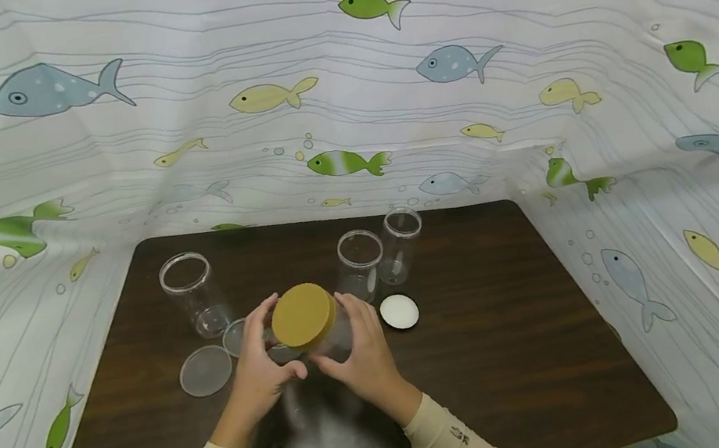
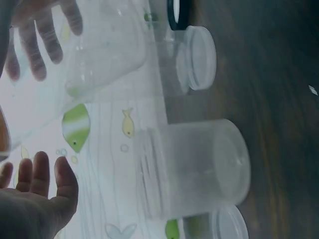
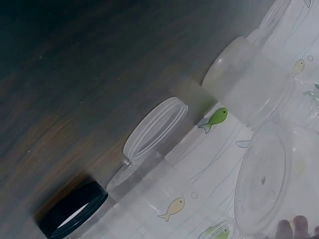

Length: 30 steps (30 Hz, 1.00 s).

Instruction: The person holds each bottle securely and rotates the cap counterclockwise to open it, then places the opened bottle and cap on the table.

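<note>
A clear jar (image 1: pixel 338 338) with a yellow lid (image 1: pixel 304 315) is held up off the table in front of me, its lid turned toward the head camera. My right hand (image 1: pixel 365 350) grips its body from the right, and fingertips (image 3: pixel 300 226) show against the clear wall in the right wrist view. Around the lid's left side my left hand (image 1: pixel 261 363) is spread, thumb and fingers apart. In the left wrist view the same left hand (image 2: pixel 42 194) has extended fingers, with a gap between them and the jar.
An uncovered clear jar (image 1: pixel 197 302) stands at the left, near a flat clear disc (image 1: pixel 206 371). Two more clear jars (image 1: pixel 361 267) stand at the back right. Close to them lies a black-rimmed lid (image 1: pixel 400 312) with a white face. Fish-print cloth (image 1: pixel 343 124) surrounds the dark table (image 1: pixel 531 354).
</note>
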{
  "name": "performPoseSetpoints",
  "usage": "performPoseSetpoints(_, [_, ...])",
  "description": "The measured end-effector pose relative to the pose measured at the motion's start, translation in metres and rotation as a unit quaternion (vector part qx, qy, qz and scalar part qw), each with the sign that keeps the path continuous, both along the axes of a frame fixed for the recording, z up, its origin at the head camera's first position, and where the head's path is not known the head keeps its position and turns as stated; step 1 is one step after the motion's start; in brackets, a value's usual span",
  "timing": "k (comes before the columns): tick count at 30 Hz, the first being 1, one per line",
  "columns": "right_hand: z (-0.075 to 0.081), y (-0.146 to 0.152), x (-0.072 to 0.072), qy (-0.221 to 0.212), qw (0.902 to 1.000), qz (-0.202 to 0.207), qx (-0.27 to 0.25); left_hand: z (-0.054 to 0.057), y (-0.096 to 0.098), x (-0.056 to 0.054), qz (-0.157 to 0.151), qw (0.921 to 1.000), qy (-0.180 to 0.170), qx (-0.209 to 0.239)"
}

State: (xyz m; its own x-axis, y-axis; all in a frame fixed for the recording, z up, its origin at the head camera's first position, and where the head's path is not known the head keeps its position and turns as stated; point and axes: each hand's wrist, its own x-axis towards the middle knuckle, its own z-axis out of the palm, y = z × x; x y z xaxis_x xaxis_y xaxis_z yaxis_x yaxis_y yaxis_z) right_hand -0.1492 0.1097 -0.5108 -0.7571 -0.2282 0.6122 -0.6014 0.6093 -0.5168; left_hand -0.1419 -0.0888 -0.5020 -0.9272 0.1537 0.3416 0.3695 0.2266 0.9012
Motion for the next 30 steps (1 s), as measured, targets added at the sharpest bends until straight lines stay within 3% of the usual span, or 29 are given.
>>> performPoseSetpoints(4, [-0.002,-0.001,0.002,-0.007,0.9999,-0.005,0.005,0.003,0.006,-0.007,-0.014,0.9997,-0.009,0.016])
performPoseSetpoints(8, [-0.005,-0.002,0.003,-0.007,0.9999,-0.013,0.001,0.004,0.011,-0.014,-0.034,0.9969,-0.02,0.069])
performPoseSetpoints(12, [-0.006,-0.003,0.0,0.001,0.9997,-0.019,-0.013,0.005,0.013,-0.02,-0.052,0.9895,-0.054,0.124])
performPoseSetpoints(16, [-0.006,-0.002,-0.001,-0.004,0.9996,-0.016,-0.022,0.008,0.012,-0.022,-0.052,0.9877,-0.088,0.119])
performPoseSetpoints(19, [-0.006,0.0,0.0,-0.012,0.9996,-0.002,-0.027,0.01,0.013,-0.023,-0.059,0.989,-0.092,0.1])
performPoseSetpoints(24, [-0.002,0.007,-0.002,-0.078,0.9954,0.037,-0.043,0.008,0.013,-0.026,-0.084,0.9881,-0.074,0.105])
performPoseSetpoints(30, [0.001,0.023,-0.008,-0.188,0.9751,0.094,-0.071,0.005,0.013,-0.029,-0.104,0.9863,-0.071,0.106])
